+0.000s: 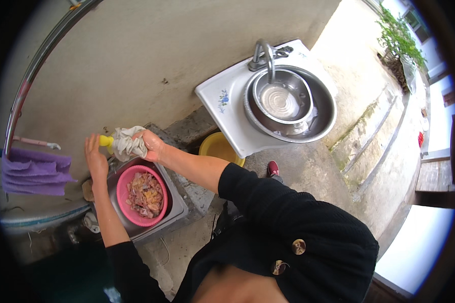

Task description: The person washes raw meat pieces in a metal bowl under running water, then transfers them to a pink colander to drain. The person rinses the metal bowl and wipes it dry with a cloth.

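My left hand [96,152] is at the yellow head [106,141] of what looks like a pump bottle. Its fingers point up, and I cannot tell whether they grip the head or only press against it. A crumpled off-white cloth [126,144] is in my right hand [153,145], right beside the yellow head, and hides most of the bottle. Below both hands, a pink plastic basket [120,197] full of cut raw meat pieces [146,193] sits in a stainless steel sink [179,208].
A white ceramic washbasin [220,113] with a chrome faucet [264,57] holds two nested metal basins [328,113]. Partly under it stands a yellow tub [218,148]. On the left, a purple towel [36,172] hangs from a metal rail [30,72]. Concrete steps [367,140] lie to the right.
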`<state>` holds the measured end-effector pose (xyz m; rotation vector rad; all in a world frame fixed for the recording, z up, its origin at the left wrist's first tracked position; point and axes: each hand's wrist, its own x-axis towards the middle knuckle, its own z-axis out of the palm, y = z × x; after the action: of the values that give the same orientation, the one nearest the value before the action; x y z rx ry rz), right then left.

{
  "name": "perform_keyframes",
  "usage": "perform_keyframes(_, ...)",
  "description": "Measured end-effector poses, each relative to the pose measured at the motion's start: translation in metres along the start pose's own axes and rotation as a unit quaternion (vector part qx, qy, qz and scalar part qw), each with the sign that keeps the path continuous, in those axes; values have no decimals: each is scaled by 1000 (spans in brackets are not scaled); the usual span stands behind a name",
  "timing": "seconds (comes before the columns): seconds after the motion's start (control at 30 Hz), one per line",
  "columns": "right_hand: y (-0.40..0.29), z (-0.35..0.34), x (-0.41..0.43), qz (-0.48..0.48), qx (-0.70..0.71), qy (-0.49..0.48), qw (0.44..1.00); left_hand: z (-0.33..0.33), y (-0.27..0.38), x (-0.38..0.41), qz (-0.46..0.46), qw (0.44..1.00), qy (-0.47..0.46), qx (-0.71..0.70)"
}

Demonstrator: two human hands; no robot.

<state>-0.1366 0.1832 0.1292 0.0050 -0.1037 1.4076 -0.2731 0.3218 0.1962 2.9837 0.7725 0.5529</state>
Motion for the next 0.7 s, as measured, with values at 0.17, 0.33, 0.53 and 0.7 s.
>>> perform_keyframes(0.17, -64, 20, -119, -25, 72, 35, 996, 23, 183, -23, -172, 750, 32, -638)
perform_keyframes(0.33, -175, 38, -295, -136, 68, 250, 956, 88, 338, -24, -304, 382, -307, -817)
perform_keyframes(0.53, -311, 14, -447, -339, 24, 275, 899, 200, 486, 7, -543, 335, -385, -667)
perform_keyframes(0.7, -367, 0, -486, -298, -12, 281, 912, 252, 515, 13, -560, 296, -349, -691)
